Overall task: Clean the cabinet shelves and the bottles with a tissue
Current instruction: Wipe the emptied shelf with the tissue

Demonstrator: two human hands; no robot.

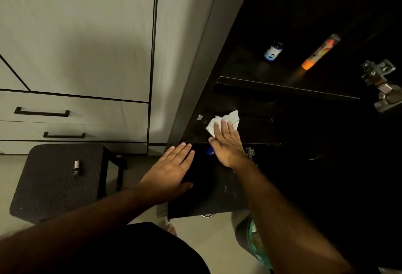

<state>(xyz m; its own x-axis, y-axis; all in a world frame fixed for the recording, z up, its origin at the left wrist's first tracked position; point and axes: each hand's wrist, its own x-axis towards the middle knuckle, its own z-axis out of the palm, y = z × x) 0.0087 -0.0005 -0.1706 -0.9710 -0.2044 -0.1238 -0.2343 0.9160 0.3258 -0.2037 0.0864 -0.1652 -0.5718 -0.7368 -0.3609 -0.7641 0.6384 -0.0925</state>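
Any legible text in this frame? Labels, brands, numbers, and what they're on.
Nothing can be read.
Blue bottle on the upper shelf: label print too small and blurred.
Orange tube beside it: graphics only, no letters legible.
Small bottle on the stool: dark band with marks, blurred.
Tissue under the right hand: plain.

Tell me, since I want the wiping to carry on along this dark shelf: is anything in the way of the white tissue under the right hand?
Nothing visible blocks it. The right hand presses the white tissue flat on the dark shelf, which looks bare to the right. The small blue-labelled bottle and orange tube sit one shelf up.
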